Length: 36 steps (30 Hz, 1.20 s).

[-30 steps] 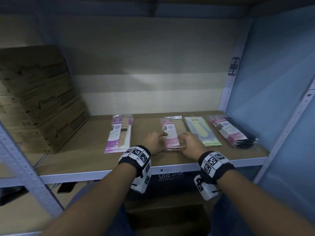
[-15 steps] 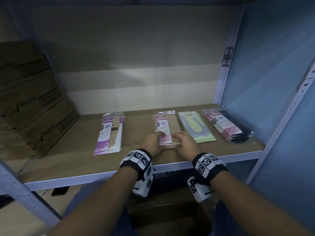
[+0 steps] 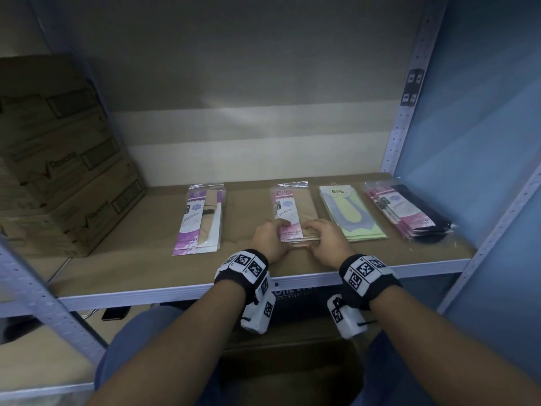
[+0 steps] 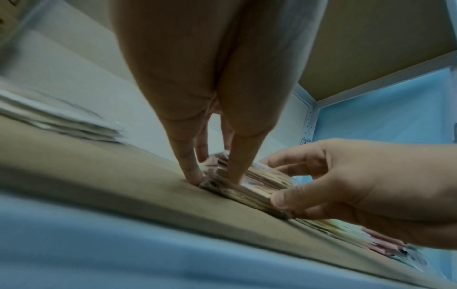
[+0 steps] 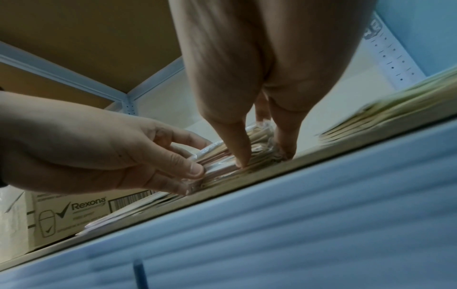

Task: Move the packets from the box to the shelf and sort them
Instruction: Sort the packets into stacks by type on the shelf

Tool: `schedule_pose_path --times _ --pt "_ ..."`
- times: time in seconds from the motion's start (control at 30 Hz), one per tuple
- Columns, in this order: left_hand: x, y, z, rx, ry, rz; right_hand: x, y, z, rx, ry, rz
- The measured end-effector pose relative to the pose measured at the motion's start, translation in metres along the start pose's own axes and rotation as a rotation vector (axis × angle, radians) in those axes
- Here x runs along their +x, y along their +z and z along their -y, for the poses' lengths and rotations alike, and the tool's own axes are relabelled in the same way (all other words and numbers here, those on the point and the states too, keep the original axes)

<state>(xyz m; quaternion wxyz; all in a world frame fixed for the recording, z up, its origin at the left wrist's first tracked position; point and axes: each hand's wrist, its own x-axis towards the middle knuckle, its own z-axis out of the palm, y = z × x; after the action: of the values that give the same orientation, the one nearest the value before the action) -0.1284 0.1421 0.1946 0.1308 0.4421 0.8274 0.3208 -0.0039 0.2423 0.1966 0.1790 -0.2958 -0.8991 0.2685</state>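
Note:
A stack of pink packets (image 3: 288, 212) lies mid-shelf on the brown shelf board (image 3: 146, 271). My left hand (image 3: 269, 238) holds its near left corner, thumb and fingers curled around the edge. My right hand (image 3: 325, 241) grips the near right corner the same way. In the left wrist view the fingertips (image 4: 193, 176) touch the board beside the stack (image 4: 259, 185). In the right wrist view the stack (image 5: 222, 160) sits pinched between both hands. A cardboard box (image 3: 292, 361) stands below the shelf between my arms; its inside is dark.
On the shelf lie three other piles: purple-and-white packets (image 3: 202, 221) to the left, yellow-green packets (image 3: 351, 215) close on the right, pink-and-black packets (image 3: 407, 215) at far right. Stacked cardboard cartons (image 3: 58, 159) fill the left end. A metal upright (image 3: 407, 112) bounds the right.
Both hands stay at the near end of the pink stack and have drawn slightly closer together on it. The other piles have not moved.

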Motion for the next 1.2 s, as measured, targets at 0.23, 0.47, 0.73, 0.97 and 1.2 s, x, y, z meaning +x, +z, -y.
schedule_pose_path --times 0.23,0.47,0.73,0.97,1.2 --pt "-0.004 -0.02 0.023 -0.035 -0.033 -0.003 0.008 0.019 0.021 0.015 -0.015 0.024" --pt "-0.006 -0.039 0.046 -0.023 -0.059 -0.064 0.021 0.038 0.042 0.01 -0.075 0.049" --pt "-0.005 -0.045 0.054 -0.068 -0.062 -0.061 0.025 0.048 0.051 0.008 -0.102 0.05" --pt "-0.005 -0.046 0.051 -0.023 -0.064 -0.035 0.022 0.044 0.052 0.021 -0.089 0.066" --pt "-0.01 -0.052 0.035 0.084 -0.075 -0.047 0.014 0.027 0.054 0.058 -0.055 0.07"
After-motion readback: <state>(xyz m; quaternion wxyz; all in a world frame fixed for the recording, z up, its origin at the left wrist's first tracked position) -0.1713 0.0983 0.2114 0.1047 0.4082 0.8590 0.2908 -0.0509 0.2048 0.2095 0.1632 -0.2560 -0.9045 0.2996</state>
